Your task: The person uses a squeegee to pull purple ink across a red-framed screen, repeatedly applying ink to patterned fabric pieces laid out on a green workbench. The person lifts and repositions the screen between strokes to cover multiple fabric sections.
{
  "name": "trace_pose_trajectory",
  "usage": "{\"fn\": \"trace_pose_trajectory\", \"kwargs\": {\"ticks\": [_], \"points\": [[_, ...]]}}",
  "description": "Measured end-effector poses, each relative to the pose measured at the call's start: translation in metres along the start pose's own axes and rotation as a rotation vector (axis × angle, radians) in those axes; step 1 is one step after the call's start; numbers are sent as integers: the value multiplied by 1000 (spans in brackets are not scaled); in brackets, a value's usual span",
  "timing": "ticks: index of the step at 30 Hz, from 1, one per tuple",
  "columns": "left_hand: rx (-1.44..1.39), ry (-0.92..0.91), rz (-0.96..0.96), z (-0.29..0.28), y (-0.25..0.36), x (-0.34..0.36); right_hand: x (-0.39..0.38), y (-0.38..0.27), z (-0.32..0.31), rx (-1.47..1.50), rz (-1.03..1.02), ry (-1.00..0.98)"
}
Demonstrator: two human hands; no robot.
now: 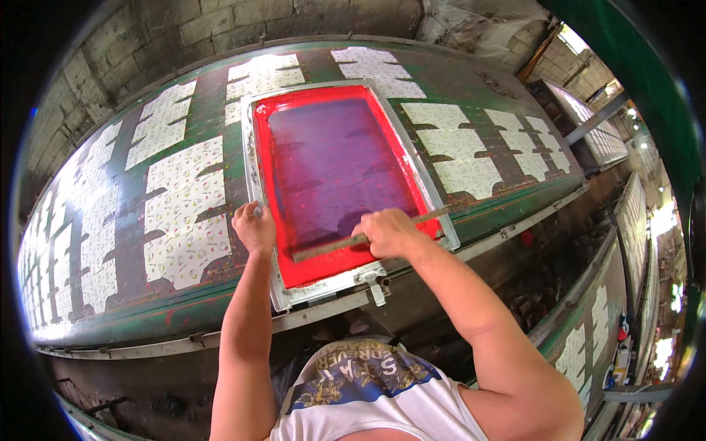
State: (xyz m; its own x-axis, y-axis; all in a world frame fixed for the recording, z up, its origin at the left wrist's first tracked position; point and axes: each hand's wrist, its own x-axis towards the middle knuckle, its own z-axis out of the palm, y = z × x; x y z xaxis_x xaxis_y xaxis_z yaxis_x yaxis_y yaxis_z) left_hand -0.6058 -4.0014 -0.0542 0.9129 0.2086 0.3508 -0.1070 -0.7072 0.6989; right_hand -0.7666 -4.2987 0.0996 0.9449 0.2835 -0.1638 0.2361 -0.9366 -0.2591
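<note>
The right hand [388, 234] is clamped around a long squeegee [331, 248], knuckles up, fingers wrapped near its middle. The left hand [254, 226] is curled in at the left bar of the screen frame [323, 289], touching it; whether it truly grips, I can't tell.

The squeegee slants across the frame's near end, its left tip reaching toward the left hand, its other end passing the frame's right side. Bright red ink [316, 270] lies just below the right hand, while the purple mesh [331, 162] opens wide beyond it. Left of the left hand, printed pieces [187, 213] cover the green table [132, 323].

The right forearm angles inward from an elbow held out to the side; the left rises almost straight.
</note>
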Motion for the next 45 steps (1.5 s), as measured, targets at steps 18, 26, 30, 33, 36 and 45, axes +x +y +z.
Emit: {"fn": "trace_pose_trajectory", "kwargs": {"ticks": [18,26,30,33,36,45], "points": [[238,-14,-22,-8,20,2,-92,21,45,126,-371,214],[232,-31,-68,-7,23,1,-105,138,40,442,-150,588],[251,-31,-69,-7,22,3,-102,199,51,360,329,704],[267,-66,-94,-9,28,3,-92,227,65,850,517,567],[261,-54,-52,-13,34,3,-88,235,71,1026,568,468],[163,-32,-19,-13,18,2,-69,207,38,1136,779,445]]}}
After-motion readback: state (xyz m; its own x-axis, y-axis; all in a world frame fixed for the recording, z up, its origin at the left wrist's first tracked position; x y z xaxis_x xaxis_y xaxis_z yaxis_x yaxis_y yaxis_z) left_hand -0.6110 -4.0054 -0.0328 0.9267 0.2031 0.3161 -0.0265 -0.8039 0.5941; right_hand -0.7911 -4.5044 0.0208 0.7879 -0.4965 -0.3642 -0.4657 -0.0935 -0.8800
